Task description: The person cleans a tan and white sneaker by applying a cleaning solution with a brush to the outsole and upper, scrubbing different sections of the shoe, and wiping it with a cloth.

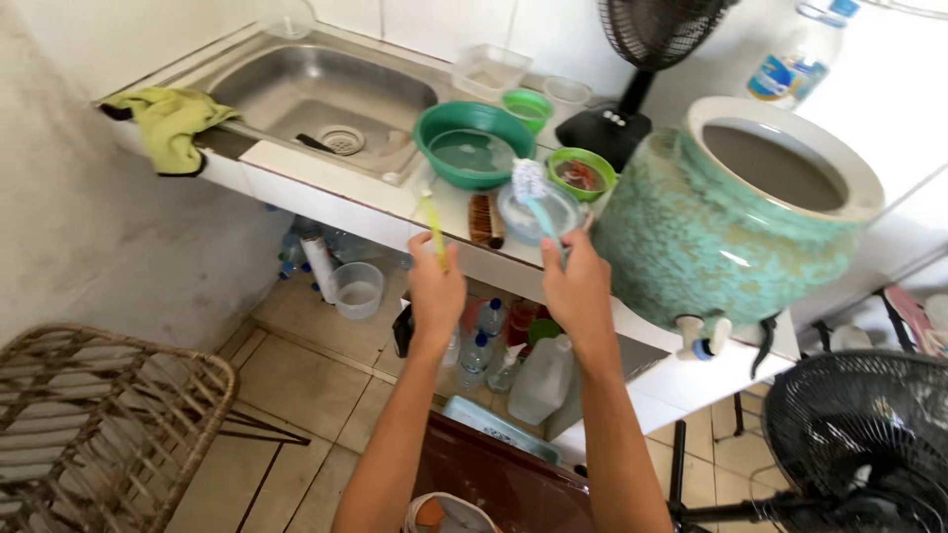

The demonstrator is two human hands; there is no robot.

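Yellow-green plastic showed in the head view: the left hand (435, 291) had its fingers closed round a toothbrush (433, 223) standing upright above them. The right hand (578, 286) gripped a light-blue brush (534, 197), bristles above its fingertips, over a clear cup (538, 213) beside the mottled green water jar (711, 227).

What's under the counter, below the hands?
Under the counter: clear plastic bottles, a white jug and a clear cup. The counter's edge and both arms hide whatever sits further back.
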